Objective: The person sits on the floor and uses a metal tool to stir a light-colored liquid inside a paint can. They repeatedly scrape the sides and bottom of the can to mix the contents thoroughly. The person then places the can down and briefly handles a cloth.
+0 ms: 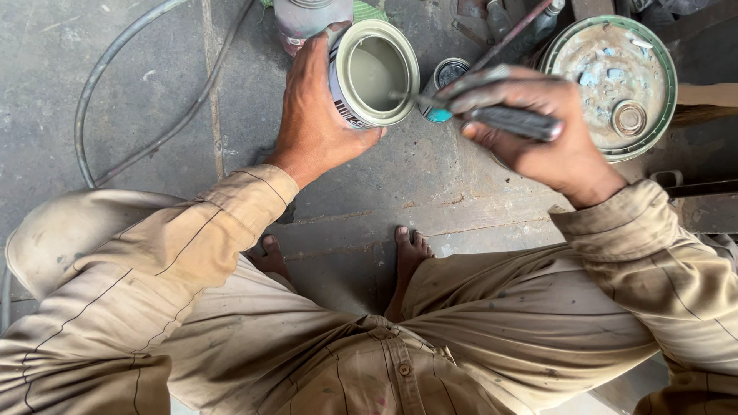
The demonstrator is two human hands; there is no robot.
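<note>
Above the grey floor (154,92), the left hand (311,115) tilts an open paint can (374,73), fingers wrapped round its side; pale greenish paint coats its inside. Beside it, the right hand (538,131) has its fingers closed on a dark stick (511,121) reaching the can's mouth
</note>
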